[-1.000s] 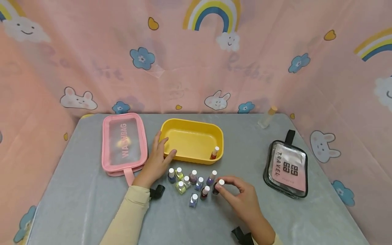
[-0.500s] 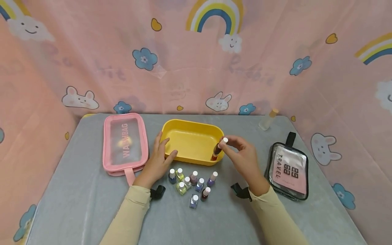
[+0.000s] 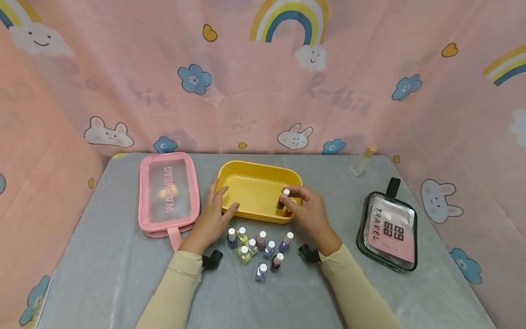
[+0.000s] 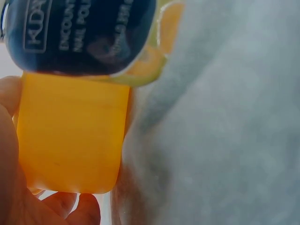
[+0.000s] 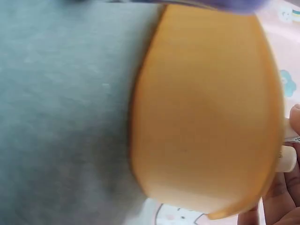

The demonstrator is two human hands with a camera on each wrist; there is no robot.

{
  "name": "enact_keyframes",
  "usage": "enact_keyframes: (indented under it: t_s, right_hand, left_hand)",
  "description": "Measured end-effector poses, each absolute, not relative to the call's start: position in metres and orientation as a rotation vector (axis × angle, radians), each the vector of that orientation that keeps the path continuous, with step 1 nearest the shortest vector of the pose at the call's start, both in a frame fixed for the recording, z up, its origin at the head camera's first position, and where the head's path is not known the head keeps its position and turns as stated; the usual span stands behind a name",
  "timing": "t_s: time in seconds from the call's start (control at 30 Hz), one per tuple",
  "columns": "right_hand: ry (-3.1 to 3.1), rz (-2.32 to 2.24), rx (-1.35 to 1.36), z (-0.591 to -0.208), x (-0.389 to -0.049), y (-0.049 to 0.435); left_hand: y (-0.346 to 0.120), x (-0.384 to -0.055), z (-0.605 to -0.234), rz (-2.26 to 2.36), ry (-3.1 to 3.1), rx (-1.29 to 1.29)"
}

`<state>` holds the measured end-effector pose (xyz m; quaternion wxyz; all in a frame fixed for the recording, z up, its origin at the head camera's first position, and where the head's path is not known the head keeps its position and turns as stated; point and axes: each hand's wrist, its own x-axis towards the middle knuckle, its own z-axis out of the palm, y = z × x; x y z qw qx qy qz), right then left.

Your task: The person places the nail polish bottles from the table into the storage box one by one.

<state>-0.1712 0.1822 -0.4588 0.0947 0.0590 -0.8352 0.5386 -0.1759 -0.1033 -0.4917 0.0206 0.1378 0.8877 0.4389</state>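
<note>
My right hand (image 3: 310, 211) pinches a dark nail polish bottle (image 3: 281, 204) with a white cap, inside the right end of the yellow basket (image 3: 246, 215). Beside it in the basket stands a red nail polish bottle (image 3: 289, 211), partly covered by my fingers. At the basket's left end rests my left hand (image 3: 211, 220), fingers spread over the rim. In the left wrist view, a dark blue nail polish bottle (image 4: 84, 37) looms before the basket wall (image 4: 72, 136). The right wrist view shows the basket's outer wall (image 5: 206, 108) with white caps (image 5: 286, 159) and fingers behind it.
Several nail polish bottles (image 3: 260, 240) stand in a cluster in front of the basket. A pink wash bag (image 3: 168, 194) lies to the left, a black-edged travel pouch (image 3: 388, 230) to the right. A clear bottle with an orange cap (image 3: 360, 162) stands at the back right.
My right hand has lifted the dark nail polish bottle from the cluster, carried it up to the basket and brought it in left of the red one. My left hand has stayed at the basket.
</note>
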Motion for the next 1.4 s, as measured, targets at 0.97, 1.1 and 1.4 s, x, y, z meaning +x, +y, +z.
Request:
enact_keyframes:
  t_s: [0.97,1.1,1.4]
  right_hand:
    - [-2.756,1.219,0.171,-0.465,-0.169,0.180]
    - [-2.785,1.259,0.171,-0.461,-0.169,0.182]
    - [-2.714,1.396,0.226,-0.451,-0.165,0.186]
  left_hand:
    - [-0.103,-0.178,-0.492,1.381,2.749,0.431]
    - [-0.103,-0.178,-0.491,1.395,2.750,0.438]
    - [-0.104,-0.176,-0.491,1.396,2.729,0.421]
